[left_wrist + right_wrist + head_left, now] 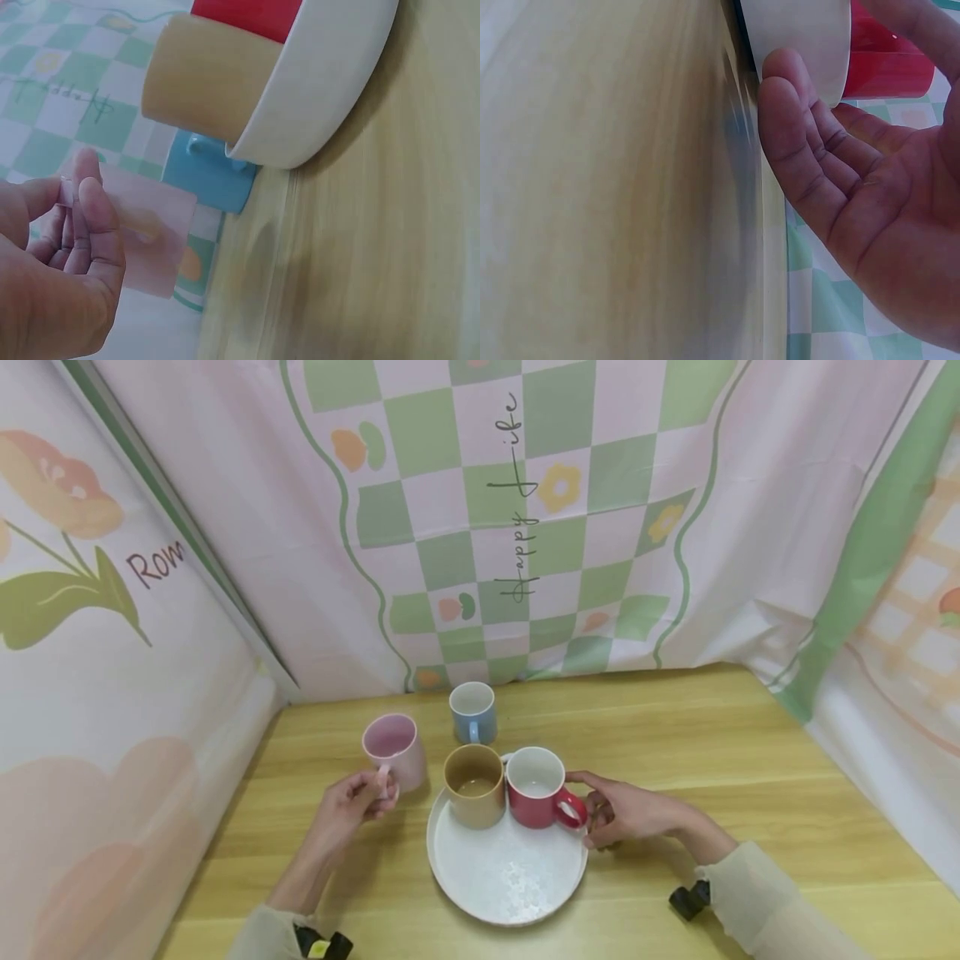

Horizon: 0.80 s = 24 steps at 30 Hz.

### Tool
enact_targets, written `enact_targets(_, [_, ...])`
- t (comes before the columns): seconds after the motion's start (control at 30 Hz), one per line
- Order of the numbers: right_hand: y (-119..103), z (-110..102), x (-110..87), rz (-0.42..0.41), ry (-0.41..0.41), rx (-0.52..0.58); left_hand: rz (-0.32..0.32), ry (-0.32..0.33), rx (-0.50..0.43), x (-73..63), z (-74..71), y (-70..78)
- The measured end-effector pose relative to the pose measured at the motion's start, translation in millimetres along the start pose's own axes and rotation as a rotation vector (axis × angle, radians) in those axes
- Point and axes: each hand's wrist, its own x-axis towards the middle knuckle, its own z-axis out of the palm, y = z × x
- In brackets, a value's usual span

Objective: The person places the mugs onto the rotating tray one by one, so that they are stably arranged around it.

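Observation:
My left hand point(358, 802) pinches the handle of a pink mug point(405, 764), which is held upright just left of the plate. In the left wrist view a gap shows between the mug's base point(161, 255) and the table. A tan mug point(476, 802) and a red mug point(531, 806) stand side by side at the back of a round white plate point(502, 877). My right hand point(630, 810) is at the plate's right edge beside the red mug's handle. Its fingers point(787, 127) are loosely bent against the plate's outer side, gripping nothing.
Behind the plate a light blue mug point(474, 718) stands on the wooden table point(712, 743). Printed cloth point(555, 552) hangs along the table's back edge, and more cloth point(112, 735) borders the left side.

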Motion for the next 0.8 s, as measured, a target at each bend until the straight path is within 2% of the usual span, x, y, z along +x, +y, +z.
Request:
enact_targets(0.23, [0.1,0.0,-0.2,0.006,0.004,-0.021,0.006,-0.024,-0.032,-14.7,1.3,5.7])
enact_targets(0.8, [-1.3,0.4,-0.3,0.008,0.005,-0.016,0.071,-0.119,-0.016,-49.0,9.7,19.3])
